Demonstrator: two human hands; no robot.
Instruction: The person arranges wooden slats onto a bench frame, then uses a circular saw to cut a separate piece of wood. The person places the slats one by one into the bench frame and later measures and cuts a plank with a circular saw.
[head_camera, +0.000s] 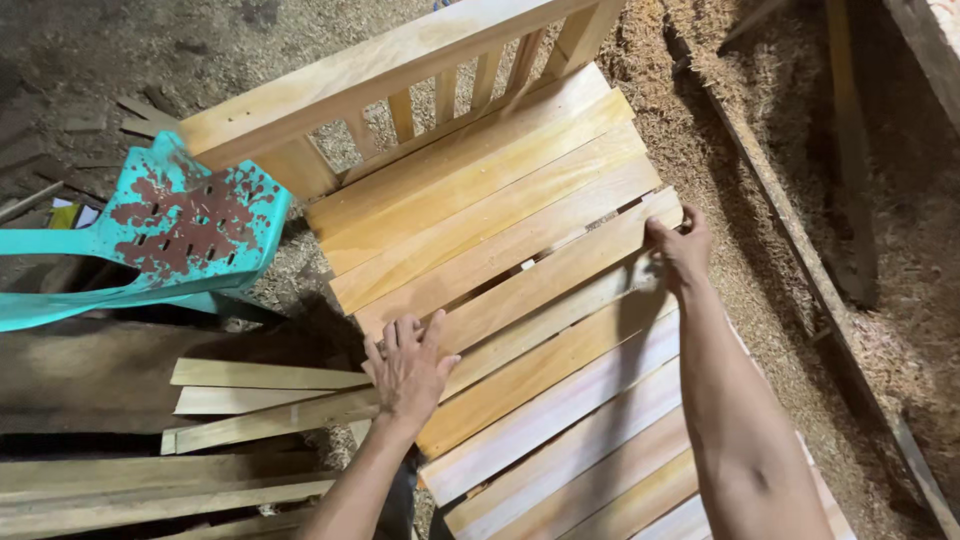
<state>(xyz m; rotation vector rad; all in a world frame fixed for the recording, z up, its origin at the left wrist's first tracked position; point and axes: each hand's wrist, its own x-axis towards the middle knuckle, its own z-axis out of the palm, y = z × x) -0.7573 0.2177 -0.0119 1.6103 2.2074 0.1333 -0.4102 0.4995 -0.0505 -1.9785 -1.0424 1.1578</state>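
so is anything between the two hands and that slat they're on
Nothing visible. The left hand lies flat on the slat's near end and the right hand grips its far end. Neighbouring slats lie alongside, not over it.

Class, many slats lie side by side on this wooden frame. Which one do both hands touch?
The slat running from the left hand up to the right hand. It alone has a hand at each end; an open gap borders its upper edge.
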